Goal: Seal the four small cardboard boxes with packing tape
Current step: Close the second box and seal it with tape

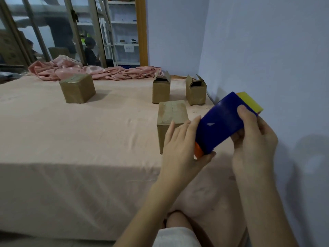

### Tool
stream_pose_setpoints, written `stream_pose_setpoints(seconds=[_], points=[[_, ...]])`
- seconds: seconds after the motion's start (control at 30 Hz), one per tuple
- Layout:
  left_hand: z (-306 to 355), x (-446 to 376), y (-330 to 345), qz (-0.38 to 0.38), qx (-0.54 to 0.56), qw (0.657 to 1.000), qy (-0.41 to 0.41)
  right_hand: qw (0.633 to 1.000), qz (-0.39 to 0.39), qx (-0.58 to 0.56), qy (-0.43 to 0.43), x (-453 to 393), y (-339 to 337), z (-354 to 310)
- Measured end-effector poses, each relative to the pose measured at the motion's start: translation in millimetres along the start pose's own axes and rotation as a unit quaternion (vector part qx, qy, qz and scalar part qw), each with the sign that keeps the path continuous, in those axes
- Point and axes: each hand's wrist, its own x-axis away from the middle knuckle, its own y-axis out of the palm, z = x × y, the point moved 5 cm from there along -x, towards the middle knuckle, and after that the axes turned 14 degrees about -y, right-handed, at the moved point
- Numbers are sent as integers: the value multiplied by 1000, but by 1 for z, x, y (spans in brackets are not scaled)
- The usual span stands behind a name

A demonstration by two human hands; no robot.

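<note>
Boxes first: four small cardboard ones stand on a bed covered with a pale pink sheet [71, 132]. In the head view, the far-left box [77, 88] looks closed and glossy on top, probably taped already. The nearest box [171, 118] sits just beyond the hands with its flaps folded shut, the centre seam showing; whether tape runs over that seam is hard to tell in this light. Two more boxes stand further back near the wall, the middle box [161, 90] and the right box [195, 91], both with flaps standing up and dark openings showing, so they are not yet sealed.

The tape dispenser [222, 122], a blue body with a yellow end and an orange end, is held tilted in the air just right of the nearest box. The right hand [252, 139] grasps its upper part, thumb laid over the blue face and fingers wrapped beneath, carrying the weight. The left hand [181, 141] cups the lower orange end, thumb under it and fingers lying along the blue side, likely to steady it or find the tape's free end before pulling.

A crumpled pink blanket [92, 69] lies along the far edge of the bed, below a glass door [53, 32]. The person's knee shows at the bottom.
</note>
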Motion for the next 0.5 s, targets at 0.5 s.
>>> stream_pose_setpoints(seconds=[0.5], points=[[-48, -15, -12, -139, 356, 902, -201, 997, -4, 12, -70, 17, 11, 29]])
